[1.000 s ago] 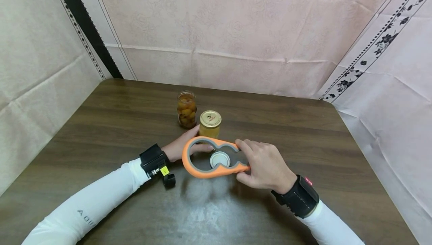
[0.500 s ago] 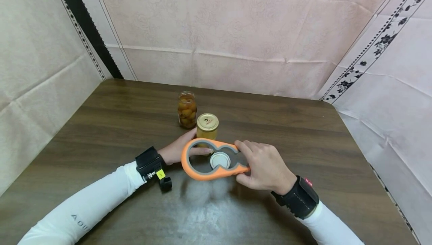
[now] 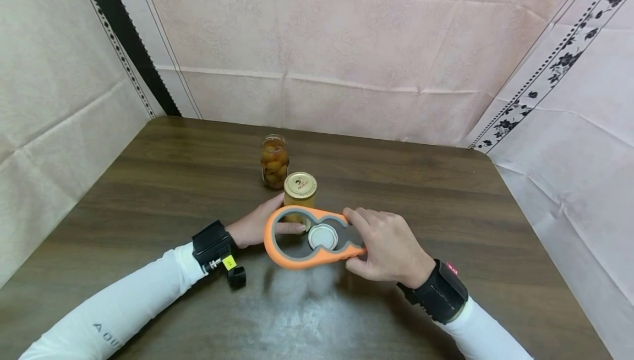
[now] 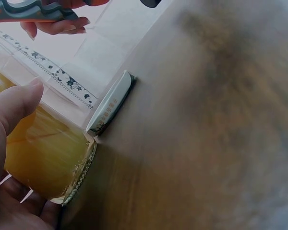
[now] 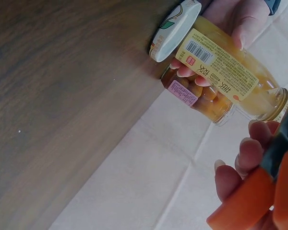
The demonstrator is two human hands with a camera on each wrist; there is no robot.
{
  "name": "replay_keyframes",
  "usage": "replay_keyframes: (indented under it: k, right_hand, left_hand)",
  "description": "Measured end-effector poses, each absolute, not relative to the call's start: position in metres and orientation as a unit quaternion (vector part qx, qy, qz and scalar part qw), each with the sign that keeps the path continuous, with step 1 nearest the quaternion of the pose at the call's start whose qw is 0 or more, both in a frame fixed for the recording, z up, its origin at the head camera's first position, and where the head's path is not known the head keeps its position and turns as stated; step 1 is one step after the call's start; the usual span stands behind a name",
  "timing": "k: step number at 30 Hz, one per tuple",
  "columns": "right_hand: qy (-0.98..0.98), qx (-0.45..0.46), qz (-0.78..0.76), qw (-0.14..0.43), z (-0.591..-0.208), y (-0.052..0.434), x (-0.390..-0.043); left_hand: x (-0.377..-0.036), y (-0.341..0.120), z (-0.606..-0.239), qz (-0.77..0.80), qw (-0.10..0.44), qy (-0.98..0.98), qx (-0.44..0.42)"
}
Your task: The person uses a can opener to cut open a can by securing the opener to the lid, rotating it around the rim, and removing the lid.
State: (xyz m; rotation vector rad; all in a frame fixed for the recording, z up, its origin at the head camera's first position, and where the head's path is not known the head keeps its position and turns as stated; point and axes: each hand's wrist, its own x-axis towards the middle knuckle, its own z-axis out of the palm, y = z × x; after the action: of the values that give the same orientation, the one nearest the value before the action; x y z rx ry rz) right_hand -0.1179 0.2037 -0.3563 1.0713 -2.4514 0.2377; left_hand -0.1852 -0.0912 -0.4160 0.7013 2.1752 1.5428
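Table (image 3: 436,195): dark wood
Orange opener (image 3: 319,257): right hand (image 3: 388,247) grips it — above the table
Brown jar (image 3: 274,163): stands far, left
Gold-lidded jar (image 3: 300,197): left hand (image 3: 258,225) wraps it — nearer, right of the brown jar
White lid (image 3: 323,237): on the table

Both hands (image 3: 257,229) (image 3: 388,245) hold curled grips, forearms (image 3: 119,299) (image 3: 482,324) angled inward.

Orange-grey opener (image 3: 324,254), gold lid (image 3: 300,184), brown table (image 3: 421,184)

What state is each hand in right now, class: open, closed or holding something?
Left hand: holding the gold-lidded jar.
Right hand: holding the orange-and-grey tool.
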Motion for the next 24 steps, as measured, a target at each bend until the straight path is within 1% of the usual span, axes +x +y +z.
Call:
replay_keyframes:
  k: [13, 18, 24]
  right_hand:
    - [-0.882, 0.400, 0.093, 0.231, -0.353, 0.201, -0.114]
    - [-0.882, 0.400, 0.096, 0.232, -0.352, 0.200, -0.113]
    - [-0.873, 0.411, 0.104, 0.242, -0.348, 0.199, -0.113]
  left_hand:
    - [-0.170, -0.095, -0.414, 0.541, 0.204, 0.780, 0.238]
    - [-0.166, -0.095, -0.413, 0.537, 0.203, 0.787, 0.226]
    - [-0.161, -0.094, -0.415, 0.545, 0.193, 0.780, 0.240]
